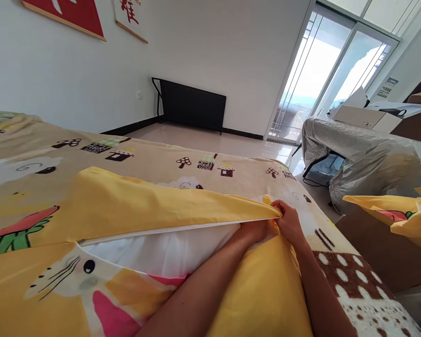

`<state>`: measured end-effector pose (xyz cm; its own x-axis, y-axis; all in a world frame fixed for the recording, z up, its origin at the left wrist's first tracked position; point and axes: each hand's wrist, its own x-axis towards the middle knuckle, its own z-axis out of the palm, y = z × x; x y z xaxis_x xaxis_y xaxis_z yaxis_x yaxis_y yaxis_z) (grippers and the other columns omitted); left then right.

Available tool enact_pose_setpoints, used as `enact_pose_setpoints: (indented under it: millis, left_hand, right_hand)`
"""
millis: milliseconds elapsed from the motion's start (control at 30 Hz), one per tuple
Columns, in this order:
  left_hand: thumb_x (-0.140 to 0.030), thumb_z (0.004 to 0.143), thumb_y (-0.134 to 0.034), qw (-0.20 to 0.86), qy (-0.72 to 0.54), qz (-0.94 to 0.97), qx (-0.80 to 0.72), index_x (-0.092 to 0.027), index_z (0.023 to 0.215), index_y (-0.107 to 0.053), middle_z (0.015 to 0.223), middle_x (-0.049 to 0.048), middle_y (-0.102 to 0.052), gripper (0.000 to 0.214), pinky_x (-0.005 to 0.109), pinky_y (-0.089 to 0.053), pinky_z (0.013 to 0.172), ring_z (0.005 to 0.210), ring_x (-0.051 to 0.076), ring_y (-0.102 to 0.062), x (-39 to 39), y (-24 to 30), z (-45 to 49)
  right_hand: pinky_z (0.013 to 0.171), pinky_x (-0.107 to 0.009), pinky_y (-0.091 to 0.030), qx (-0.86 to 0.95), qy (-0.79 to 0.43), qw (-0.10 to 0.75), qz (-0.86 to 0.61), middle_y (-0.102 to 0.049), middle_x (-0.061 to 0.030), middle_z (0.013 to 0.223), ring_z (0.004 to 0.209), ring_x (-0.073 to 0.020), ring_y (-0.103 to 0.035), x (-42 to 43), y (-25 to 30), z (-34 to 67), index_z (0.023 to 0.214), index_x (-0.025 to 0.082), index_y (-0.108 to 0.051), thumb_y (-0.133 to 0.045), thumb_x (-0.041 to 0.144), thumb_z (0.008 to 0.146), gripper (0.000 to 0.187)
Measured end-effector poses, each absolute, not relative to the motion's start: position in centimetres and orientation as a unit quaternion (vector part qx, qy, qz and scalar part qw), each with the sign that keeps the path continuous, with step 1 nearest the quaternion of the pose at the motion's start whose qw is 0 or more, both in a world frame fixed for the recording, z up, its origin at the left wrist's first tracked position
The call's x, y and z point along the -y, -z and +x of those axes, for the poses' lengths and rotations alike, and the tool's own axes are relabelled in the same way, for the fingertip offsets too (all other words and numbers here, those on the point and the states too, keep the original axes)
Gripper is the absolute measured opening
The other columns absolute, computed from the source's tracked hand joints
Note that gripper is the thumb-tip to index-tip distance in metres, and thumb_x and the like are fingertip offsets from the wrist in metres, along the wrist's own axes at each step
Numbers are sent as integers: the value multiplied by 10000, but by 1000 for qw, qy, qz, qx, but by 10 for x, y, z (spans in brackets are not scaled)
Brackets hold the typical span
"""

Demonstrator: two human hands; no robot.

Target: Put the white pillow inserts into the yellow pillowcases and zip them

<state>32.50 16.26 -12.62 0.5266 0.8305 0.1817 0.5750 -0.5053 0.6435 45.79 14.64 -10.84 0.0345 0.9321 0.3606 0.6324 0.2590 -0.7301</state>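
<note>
A yellow bedding cover (182,206) printed with a cartoon animal and a carrot lies spread across the bed. Its long side opening gapes, and a white filling (136,250) shows inside. My left hand (256,230) reaches through this opening toward the far right corner; its fingers are hidden in the fabric. At that corner my right hand (288,221) is closed on the cover's edge, thumb and fingers gripping the yellow cloth from outside. Both hands are close together there.
Under the cover lies a beige patterned blanket (154,159) on the bed. More yellow fabric (412,210) rests on a brown cardboard box (368,248) at right. Behind it stand plastic-covered furniture (365,145) and a white box (361,116). A black panel (192,103) leans by the wall.
</note>
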Motion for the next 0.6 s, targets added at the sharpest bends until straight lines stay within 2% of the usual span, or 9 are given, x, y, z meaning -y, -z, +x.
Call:
enact_pose_setpoints:
  millis: [133,267,333,433,500,600]
  left_hand:
    - [-264,823,-492,273,-239,827,-430,-189,1110,-582,1153,69,-597,310,417,-381,999,1077,245,-528,-164,122,326]
    - [-229,880,-372,272,-269,805,-453,-187,1107,-588,1166,63,-598,317,395,-379,1000,1080,224,-527,-157,116,324]
    - [-218,877,-368,270,-283,799,-456,-195,1115,-583,1184,55,-589,321,382,-386,994,1092,217,-520,-151,113,322]
    - [-231,839,-448,256,-299,810,-435,-197,1103,-584,1167,57,-590,299,373,-391,984,1075,219,-524,-144,109,322]
    - [-192,806,-478,241,-306,820,-419,-160,1110,-586,1189,96,-575,324,401,-351,1017,1108,249,-505,-141,107,323]
    - [-155,802,-472,232,-320,828,-398,-116,1137,-582,1242,139,-542,355,431,-285,1065,1170,280,-465,-142,108,323]
  right_hand:
    - [557,-215,-323,662,-117,401,-623,-498,37,590,552,-114,-450,-142,105,452,931,177,-626,-399,139,525,466]
    - [604,-226,-354,656,-65,380,-649,-566,6,636,595,-136,-512,-141,105,448,1039,164,-637,-387,126,548,552]
    - [631,-233,-363,657,-45,364,-658,-607,-19,674,637,-151,-539,-141,105,448,1030,152,-646,-387,114,558,540]
    - [658,-235,-372,665,-34,350,-659,-656,-42,739,695,-164,-571,-140,104,448,900,163,-668,-389,98,560,445]
    - [657,-233,-374,670,-36,349,-655,-669,-37,757,708,-166,-581,-138,103,448,825,176,-662,-390,93,552,394]
    - [665,-234,-381,671,-31,359,-648,-677,-37,777,728,-171,-588,-137,101,447,807,180,-654,-390,98,551,376]
